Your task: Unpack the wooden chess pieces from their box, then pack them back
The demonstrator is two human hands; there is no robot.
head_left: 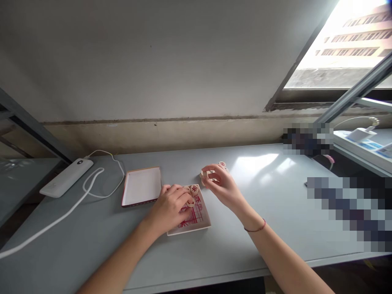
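Observation:
A shallow box (202,216) with a red-lined paper in it sits at the middle of the table. My left hand (171,204) reaches into it, fingers curled on a round Chinese chess piece (190,203). Beside that, another Chinese chess piece (194,189) lies in the box's far corner. To the right, my right hand (221,179) has thumb and fingers closed around pale Chinese chess pieces (203,176) just beyond the box. More pieces (222,165) lie behind this hand, partly hidden by it. The box lid (142,188) lies inside up at the left.
A white power bank (66,177) with a looping white cable (55,220) lies on the grey table (147,265) at the left. Blurred dark items (352,212) are on the right. A wall (153,73) closes off the back, and metal posts (361,85) flank the table.

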